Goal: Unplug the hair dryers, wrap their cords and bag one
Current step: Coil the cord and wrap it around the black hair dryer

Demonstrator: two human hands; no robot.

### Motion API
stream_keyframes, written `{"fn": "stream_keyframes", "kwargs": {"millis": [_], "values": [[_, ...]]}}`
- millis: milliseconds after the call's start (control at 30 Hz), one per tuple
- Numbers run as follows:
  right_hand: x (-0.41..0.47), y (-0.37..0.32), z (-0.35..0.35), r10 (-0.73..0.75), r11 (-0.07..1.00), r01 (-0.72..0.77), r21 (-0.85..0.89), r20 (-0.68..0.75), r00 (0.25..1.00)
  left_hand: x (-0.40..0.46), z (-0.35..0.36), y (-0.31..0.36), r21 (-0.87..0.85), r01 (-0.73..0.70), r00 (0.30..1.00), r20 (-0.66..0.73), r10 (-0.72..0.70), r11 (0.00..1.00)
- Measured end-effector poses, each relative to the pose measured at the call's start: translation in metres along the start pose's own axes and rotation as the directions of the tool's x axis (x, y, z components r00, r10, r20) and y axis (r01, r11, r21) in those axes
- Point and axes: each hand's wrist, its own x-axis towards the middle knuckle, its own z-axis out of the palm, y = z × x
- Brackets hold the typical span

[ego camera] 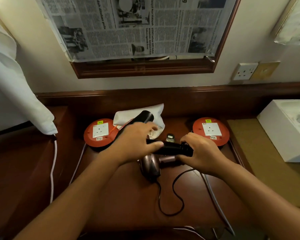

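My left hand (135, 141) grips the body of a black hair dryer (144, 117), whose barrel points up and away over a white cloth bag (156, 110). My right hand (199, 151) grips the dryer's black handle end (173, 148). A black plug (170, 136) lies just behind that handle. Beneath my hands a mauve hair dryer (151, 168) lies on the wooden desk (121, 196). A black cord (173, 194) loops loosely across the desk in front of it.
Two red round extension reels (99, 132) (210, 131) sit left and right, their sockets bare. A wall socket (244, 71) is at the upper right. A white box (284, 130) stands at the right, white cloth (16, 84) hangs at the left, and a grey cable (213, 193) crosses the desk.
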Motion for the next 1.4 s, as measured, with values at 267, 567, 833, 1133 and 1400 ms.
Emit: {"fn": "stream_keyframes", "kwargs": {"millis": [267,567,833,1133,1400], "values": [[0.002,0.009,-0.002,-0.062,0.998,0.062,-0.023,-0.018,0.998,-0.015,0.002,-0.051,-0.757,0.359,0.832,-0.004,-0.554,0.546],[0.012,0.005,0.010,-0.029,0.999,0.028,0.031,0.022,0.999,-0.028,0.004,-0.067,-0.904,0.359,0.872,0.236,-0.430,0.231],[0.022,-0.008,0.034,0.125,0.992,-0.126,0.016,0.037,0.991,-0.033,0.002,-0.076,-0.852,0.385,0.845,0.172,-0.507,0.353],[0.044,-0.047,0.047,0.256,0.966,-0.249,-0.063,0.142,0.956,-0.046,0.002,-0.086,-0.909,0.266,0.779,0.006,-0.626,0.322],[0.049,-0.083,0.048,0.610,0.427,-0.514,0.744,0.182,0.771,-0.056,-0.001,-0.103,-0.948,0.193,0.722,-0.038,-0.691,0.253]]}}
